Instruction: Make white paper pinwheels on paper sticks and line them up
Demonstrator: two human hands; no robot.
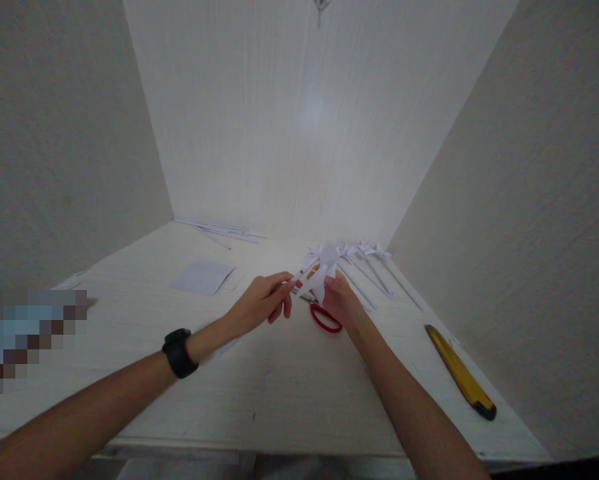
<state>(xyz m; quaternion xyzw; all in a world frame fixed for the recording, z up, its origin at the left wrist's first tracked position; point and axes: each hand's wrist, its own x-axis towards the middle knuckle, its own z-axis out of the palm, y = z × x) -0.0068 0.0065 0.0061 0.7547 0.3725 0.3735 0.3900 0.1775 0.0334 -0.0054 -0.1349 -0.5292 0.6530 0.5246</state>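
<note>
My left hand (263, 303) pinches a thin white paper stick (302, 270) between thumb and fingers; a black watch sits on that wrist. My right hand (343, 301) holds a folded white paper pinwheel (325, 267) at the stick's far end. Both hands hover just above the white table (259, 393), near its middle. Red-handled scissors (324, 319) lie on the table right under my right hand, partly hidden by it.
Several finished paper pinwheels on sticks (374, 267) lie in a row at the back right. A yellow utility knife (460, 372) lies near the right edge. A white paper square (203, 277) and thin paper strips (224, 232) lie at the back left. Walls close in on three sides.
</note>
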